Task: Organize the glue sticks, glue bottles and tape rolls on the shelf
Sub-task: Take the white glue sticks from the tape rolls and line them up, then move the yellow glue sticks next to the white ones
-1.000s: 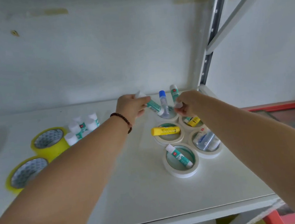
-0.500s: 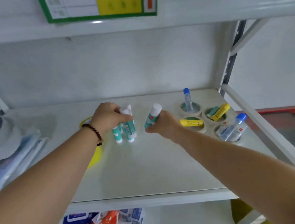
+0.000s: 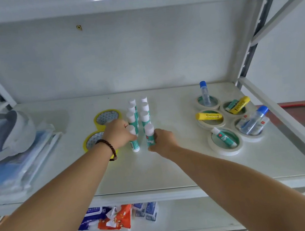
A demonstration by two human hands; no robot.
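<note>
Several teal-and-white glue sticks (image 3: 144, 110) stand upright in two rows at the middle of the white shelf (image 3: 173, 170). My left hand (image 3: 117, 133) grips the front stick of the left row (image 3: 134, 142). My right hand (image 3: 163, 140) grips the front stick of the right row (image 3: 149, 135). Two yellow tape rolls (image 3: 107, 117) lie flat just left of the rows, partly behind my left hand. At the right lie several white tape rolls (image 3: 226, 141) holding yellow glue sticks (image 3: 208, 116), a teal stick and blue-capped glue bottles (image 3: 205, 93).
A stack of blue plastic-wrapped packs with a grey item on top (image 3: 7, 148) fills the shelf's left end. The metal upright and brace (image 3: 254, 45) close off the right side. Packets (image 3: 114, 216) lie on the lower shelf. A green-bordered label hangs on the shelf above.
Both hands carried teal glue sticks from the right-hand tape rolls over to the left. The sticks now stand upright at the front of the two rows. The camera view shifted left and back.
</note>
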